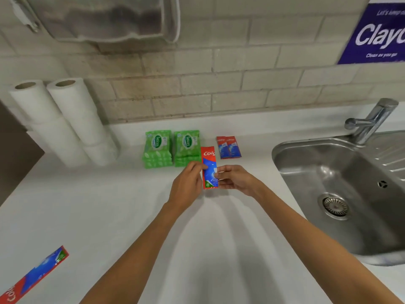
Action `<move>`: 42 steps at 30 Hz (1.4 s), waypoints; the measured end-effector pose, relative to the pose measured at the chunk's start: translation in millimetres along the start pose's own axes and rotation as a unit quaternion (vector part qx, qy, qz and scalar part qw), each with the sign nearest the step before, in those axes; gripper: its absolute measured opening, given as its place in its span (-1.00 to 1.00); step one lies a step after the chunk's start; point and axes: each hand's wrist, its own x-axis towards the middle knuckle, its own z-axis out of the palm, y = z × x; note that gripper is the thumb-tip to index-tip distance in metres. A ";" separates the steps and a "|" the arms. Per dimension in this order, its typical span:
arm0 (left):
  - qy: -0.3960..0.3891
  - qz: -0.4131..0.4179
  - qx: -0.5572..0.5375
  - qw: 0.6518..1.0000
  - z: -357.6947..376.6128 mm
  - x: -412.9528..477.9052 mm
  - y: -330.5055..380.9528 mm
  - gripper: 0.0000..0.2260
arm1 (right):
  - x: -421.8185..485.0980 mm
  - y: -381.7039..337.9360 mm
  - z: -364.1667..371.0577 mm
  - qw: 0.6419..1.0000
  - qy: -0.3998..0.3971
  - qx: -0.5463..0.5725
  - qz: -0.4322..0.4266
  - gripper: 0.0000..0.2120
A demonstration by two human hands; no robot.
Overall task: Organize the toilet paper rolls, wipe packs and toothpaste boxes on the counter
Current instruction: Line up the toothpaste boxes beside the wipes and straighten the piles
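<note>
Where the white surface (109, 205) meets the near left corner of the view, the near toothpaste box (32, 277) lies flat at a diagonal, well apart from all other items. Farther in, at centre, both hands hold the held toothpaste box (210, 167), its long axis running near to far. The left hand (187, 183) pinches its left edge; the right hand (235, 179) grips its right edge with curled fingers. Whether this box touches the surface cannot be determined.

Just beyond the hands, two stacks of green wipe packs (157, 149) sit side by side. Right of the stacks, the paired toothpaste boxes (228, 147) lie flat, touching each other. Far left, the toilet paper rolls (63, 119) stand in two stacked columns against the tiled wall (219, 84).

At right, a steel sink (306, 154) is set into the surface, with a tap (370, 121) at its far rim. A purple sign (377, 34) hangs on the wall above it.
</note>
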 end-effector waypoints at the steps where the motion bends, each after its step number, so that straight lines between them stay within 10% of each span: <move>1: 0.004 -0.008 -0.019 1.000 6.1 2.4 6.5 -0.74 | 0.5 1.3 -8.3 1.000 0.016 -0.003 -0.002 -0.84; 23: -0.022 -0.139 -0.141 0.980 93.3 50.6 61.0 -0.78 | 80.7 30.3 -149.0 0.942 0.249 -0.226 -0.004 -0.76; 33: -0.036 -0.149 -0.129 0.980 100.3 52.5 64.3 -0.77 | 69.1 52.8 -153.7 0.768 0.137 -0.602 -0.167 -0.48; 42: -0.043 -0.155 -0.127 0.979 100.7 47.9 60.2 -0.78 | 76.1 60.5 -160.6 0.750 0.105 -0.639 -0.134 -0.51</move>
